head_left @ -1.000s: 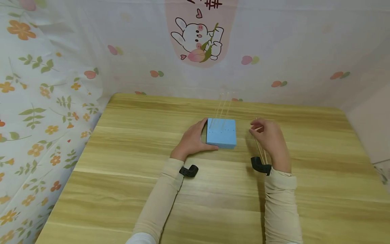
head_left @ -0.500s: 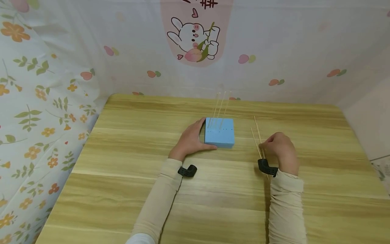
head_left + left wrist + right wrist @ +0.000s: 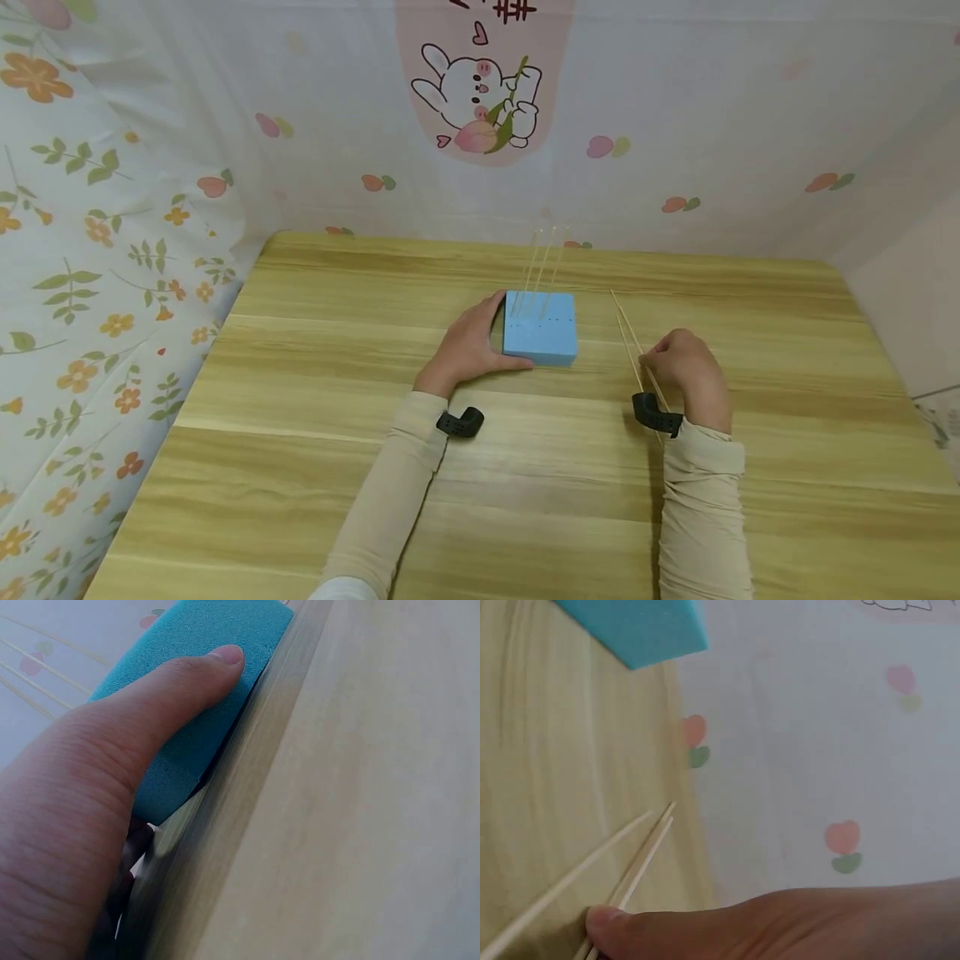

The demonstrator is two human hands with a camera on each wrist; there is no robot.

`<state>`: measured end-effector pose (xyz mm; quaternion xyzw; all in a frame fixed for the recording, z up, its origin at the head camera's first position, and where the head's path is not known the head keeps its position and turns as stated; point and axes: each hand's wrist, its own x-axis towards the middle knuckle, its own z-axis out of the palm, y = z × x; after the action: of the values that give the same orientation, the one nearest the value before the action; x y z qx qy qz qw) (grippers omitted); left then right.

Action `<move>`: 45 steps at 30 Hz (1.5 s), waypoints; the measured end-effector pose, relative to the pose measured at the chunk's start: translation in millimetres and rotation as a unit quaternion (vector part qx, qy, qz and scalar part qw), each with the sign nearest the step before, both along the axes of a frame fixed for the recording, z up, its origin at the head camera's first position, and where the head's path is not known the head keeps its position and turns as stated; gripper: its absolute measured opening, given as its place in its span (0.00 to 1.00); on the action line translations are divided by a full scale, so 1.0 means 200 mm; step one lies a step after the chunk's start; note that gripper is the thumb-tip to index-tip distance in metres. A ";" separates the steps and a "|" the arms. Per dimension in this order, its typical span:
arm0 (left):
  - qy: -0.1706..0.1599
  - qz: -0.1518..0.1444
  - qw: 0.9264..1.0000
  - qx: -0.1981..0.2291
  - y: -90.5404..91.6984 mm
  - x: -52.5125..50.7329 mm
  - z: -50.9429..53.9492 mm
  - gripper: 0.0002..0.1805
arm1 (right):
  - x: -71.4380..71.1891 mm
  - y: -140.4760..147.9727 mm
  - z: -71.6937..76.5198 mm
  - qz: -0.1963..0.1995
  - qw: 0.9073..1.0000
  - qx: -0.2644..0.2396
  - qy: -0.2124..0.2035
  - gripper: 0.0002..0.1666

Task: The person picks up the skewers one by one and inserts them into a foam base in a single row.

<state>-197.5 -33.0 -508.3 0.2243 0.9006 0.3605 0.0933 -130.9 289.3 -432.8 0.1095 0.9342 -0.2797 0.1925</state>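
My left hand [image 3: 467,346] grips a blue foam block [image 3: 542,337] from its left side. In the left wrist view the thumb [image 3: 187,682] lies along the block's front face, and the other fingers are mostly hidden. Several thin wooden skewers [image 3: 546,258] stand upright in the block's top, behind a row of small holes. To the right of the block, my right hand [image 3: 688,371] pinches a skewer [image 3: 627,323] between thumb and fingertips. Another skewer [image 3: 632,358] lies beside it on the table, its near end behind the wrist camera.
The wooden table [image 3: 525,517] reaches back to a white printed cloth [image 3: 660,100] hanging behind it. A floral cloth [image 3: 97,292] hangs at the left. Black wrist cameras [image 3: 461,422] sit on both sleeves.
My right hand has drawn back toward the near side and now pinches a skewer, whose far tip has swung left over the last half second. The left hand stays on the block.
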 end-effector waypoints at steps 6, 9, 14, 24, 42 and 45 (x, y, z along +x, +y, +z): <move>-0.007 -0.002 1.000 -0.002 -0.02 0.01 -0.02 0.71 | 0.03 0.00 0.07 -0.013 0.997 -0.033 0.072 0.19; -0.005 -0.005 1.000 -0.002 -0.02 0.01 -0.02 0.72 | 0.05 -0.03 0.11 -0.035 0.981 -0.081 0.175 0.20; 0.003 -0.010 1.000 0.002 -0.01 0.00 0.00 0.71 | -0.01 -0.19 0.17 -0.061 0.904 -0.188 0.379 0.12; 0.012 -0.011 1.000 -0.003 0.00 -0.01 0.00 0.71 | -0.15 -0.47 0.17 0.046 0.853 -0.212 0.474 0.09; 0.013 -0.005 1.000 0.000 0.00 -0.01 0.01 0.71 | -0.17 -0.51 0.16 0.077 0.873 -0.174 0.449 0.08; 0.011 -0.005 1.000 0.001 0.00 -0.01 0.01 0.71 | -0.16 -0.51 0.16 0.080 0.872 -0.173 0.452 0.07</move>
<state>-199.4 -33.7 -506.6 0.2326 0.9002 0.3582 0.0845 -163.6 186.9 -400.4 -0.1387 0.8616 -0.4391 -0.2133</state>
